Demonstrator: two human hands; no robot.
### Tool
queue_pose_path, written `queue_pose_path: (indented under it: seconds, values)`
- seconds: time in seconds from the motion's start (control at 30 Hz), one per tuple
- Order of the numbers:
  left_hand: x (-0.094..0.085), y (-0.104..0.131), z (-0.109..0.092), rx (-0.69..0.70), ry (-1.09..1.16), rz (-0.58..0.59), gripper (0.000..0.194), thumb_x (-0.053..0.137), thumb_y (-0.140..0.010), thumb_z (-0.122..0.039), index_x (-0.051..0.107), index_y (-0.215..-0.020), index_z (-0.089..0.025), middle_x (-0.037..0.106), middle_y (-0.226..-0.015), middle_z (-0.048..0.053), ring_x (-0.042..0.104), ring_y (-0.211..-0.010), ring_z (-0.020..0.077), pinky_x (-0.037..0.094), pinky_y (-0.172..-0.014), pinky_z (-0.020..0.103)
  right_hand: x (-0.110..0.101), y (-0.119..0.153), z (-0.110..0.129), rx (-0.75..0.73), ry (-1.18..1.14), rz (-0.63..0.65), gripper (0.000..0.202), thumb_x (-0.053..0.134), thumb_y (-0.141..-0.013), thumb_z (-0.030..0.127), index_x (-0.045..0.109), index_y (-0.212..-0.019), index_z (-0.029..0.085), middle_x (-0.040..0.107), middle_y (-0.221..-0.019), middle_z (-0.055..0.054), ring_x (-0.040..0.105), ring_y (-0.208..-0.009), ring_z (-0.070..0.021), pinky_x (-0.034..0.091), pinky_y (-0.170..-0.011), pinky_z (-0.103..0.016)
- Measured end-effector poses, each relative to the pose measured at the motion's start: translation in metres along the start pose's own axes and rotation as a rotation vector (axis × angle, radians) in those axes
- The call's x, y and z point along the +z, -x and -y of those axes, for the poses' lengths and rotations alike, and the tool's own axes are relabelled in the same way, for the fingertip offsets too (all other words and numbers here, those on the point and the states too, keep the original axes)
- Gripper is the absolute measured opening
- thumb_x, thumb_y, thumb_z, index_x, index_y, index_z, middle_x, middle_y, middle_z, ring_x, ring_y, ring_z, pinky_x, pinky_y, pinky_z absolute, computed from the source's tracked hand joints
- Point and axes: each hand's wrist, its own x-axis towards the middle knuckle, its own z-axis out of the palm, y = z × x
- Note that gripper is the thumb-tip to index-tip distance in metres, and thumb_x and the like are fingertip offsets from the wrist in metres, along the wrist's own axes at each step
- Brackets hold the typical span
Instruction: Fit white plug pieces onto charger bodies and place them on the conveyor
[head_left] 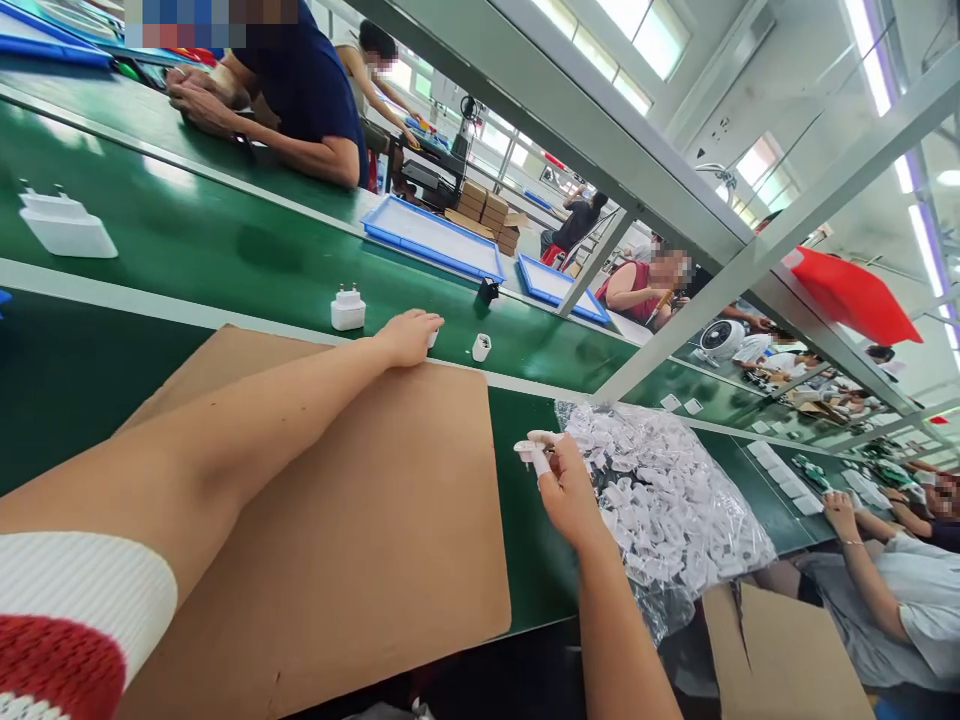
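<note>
My left hand (409, 338) reaches over the green conveyor belt, fingers curled round a small white charger (433, 339) that is mostly hidden by them. Left of it, a white two-pin plug charger (348, 308) stands on the belt with pins up. To the right lies a white charger housing (481, 347) with a dark open end. Near the bag's left edge, my right hand (568, 490) pinches a white plastic plug cover (531, 452). Beside that hand, a clear plastic bag (720, 490) spreads open under a heap of white plastic parts (645, 500).
A cardboard sheet (390, 520) covers the bench under my left arm. Another white plug (67, 222) sits far left on the belt. Blue trays (435, 238) lie beyond. A slanting metal post (675, 310) rises near the bag. Co-workers sit across and at right.
</note>
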Motion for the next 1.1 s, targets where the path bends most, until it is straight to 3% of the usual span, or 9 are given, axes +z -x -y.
queue_pose_path:
  seconds: [0.17, 0.37, 0.47, 0.57, 0.67, 0.73, 0.87, 0.97, 1.1]
  values:
    - [-0.011, 0.009, -0.003, -0.031, -0.025, -0.028, 0.040, 0.062, -0.083, -0.036, 0.069, -0.116, -0.014, 0.058, -0.131, 0.019, 0.055, -0.122, 0.0357, 0.046, -0.102, 0.040, 0.012, 0.002, 0.006, 0.070, -0.473, 0.018, 0.035, 0.056, -0.095, 0.030, 0.053, -0.129, 0.024, 0.067, -0.103, -0.005, 0.068, -0.088, -0.0173, 0.058, -0.087, -0.037]
    - [-0.016, 0.098, -0.047, 0.108, 0.107, 0.011, 0.040, 0.067, -0.079, -0.058, 0.066, -0.094, -0.020, 0.063, -0.106, 0.008, 0.062, -0.092, 0.0267, 0.046, -0.075, 0.035, 0.023, 0.012, 0.015, -0.042, -0.112, 0.147, 0.031, 0.057, -0.092, 0.022, 0.064, -0.122, 0.024, 0.065, -0.103, -0.006, 0.063, -0.090, -0.0196, 0.055, -0.083, -0.036]
    - [-0.009, 0.144, -0.066, 0.066, 0.208, 0.099, 0.043, 0.068, -0.077, -0.063, 0.065, -0.089, -0.022, 0.063, -0.099, 0.005, 0.062, -0.084, 0.0241, 0.042, -0.067, 0.033, 0.030, 0.014, 0.013, -0.109, 0.092, 0.222, 0.024, 0.052, -0.087, 0.014, 0.072, -0.100, 0.022, 0.060, -0.097, -0.007, 0.059, -0.087, -0.0202, 0.053, -0.080, -0.037]
    - [-0.002, 0.173, -0.073, -0.015, 0.352, 0.103, 0.044, 0.071, -0.074, -0.063, 0.066, -0.090, -0.022, 0.063, -0.098, 0.003, 0.062, -0.083, 0.0227, 0.043, -0.068, 0.033, 0.031, 0.013, 0.005, -0.041, 0.003, 0.294, 0.022, 0.057, -0.088, 0.018, 0.073, -0.103, 0.023, 0.059, -0.101, -0.006, 0.062, -0.086, -0.0185, 0.054, -0.079, -0.034]
    - [0.002, 0.184, -0.070, -0.044, 0.517, 0.096, 0.047, 0.073, -0.071, -0.061, 0.069, -0.097, -0.022, 0.064, -0.099, 0.004, 0.061, -0.080, 0.0212, 0.046, -0.069, 0.032, 0.026, 0.009, 0.001, 0.022, -0.093, 0.322, 0.023, 0.065, -0.085, 0.022, 0.072, -0.107, 0.023, 0.062, -0.106, -0.005, 0.065, -0.087, -0.0171, 0.055, -0.076, -0.031]
    - [0.004, 0.186, -0.066, -0.026, 0.580, 0.112, 0.043, 0.070, -0.074, -0.057, 0.070, -0.096, -0.021, 0.064, -0.096, 0.004, 0.060, -0.075, 0.0199, 0.046, -0.067, 0.032, 0.025, 0.005, 0.006, 0.020, -0.073, 0.234, 0.015, 0.066, -0.086, 0.024, 0.073, -0.099, 0.022, 0.064, -0.097, -0.004, 0.064, -0.082, -0.0167, 0.054, -0.073, -0.030]
    - [0.007, 0.184, -0.061, -0.026, 0.653, 0.133, 0.037, 0.069, -0.073, -0.054, 0.071, -0.087, -0.021, 0.062, -0.089, 0.003, 0.058, -0.071, 0.0190, 0.044, -0.065, 0.032, 0.036, -0.011, 0.035, -0.144, 0.005, 0.111, 0.014, 0.064, -0.088, 0.022, 0.074, -0.097, 0.023, 0.062, -0.086, -0.003, 0.060, -0.079, -0.0171, 0.050, -0.070, -0.029]
    - [0.010, 0.182, -0.060, -0.042, 0.682, 0.141, 0.035, 0.070, -0.072, -0.054, 0.069, -0.081, -0.021, 0.059, -0.084, 0.002, 0.056, -0.070, 0.0186, 0.042, -0.063, 0.031, 0.052, -0.026, 0.058, -0.326, 0.132, 0.171, 0.029, 0.054, -0.084, 0.007, 0.072, -0.102, 0.022, 0.059, -0.092, -0.005, 0.058, -0.088, -0.0197, 0.048, -0.074, -0.031]
    - [0.015, 0.181, -0.056, -0.031, 0.700, 0.121, 0.035, 0.070, -0.072, -0.054, 0.064, -0.076, -0.020, 0.057, -0.081, 0.001, 0.055, -0.068, 0.0179, 0.041, -0.062, 0.031, 0.066, -0.043, 0.075, -0.401, 0.339, 0.267, 0.029, 0.052, -0.078, -0.001, 0.068, -0.092, 0.020, 0.057, -0.090, -0.005, 0.055, -0.091, -0.0211, 0.045, -0.074, -0.031]
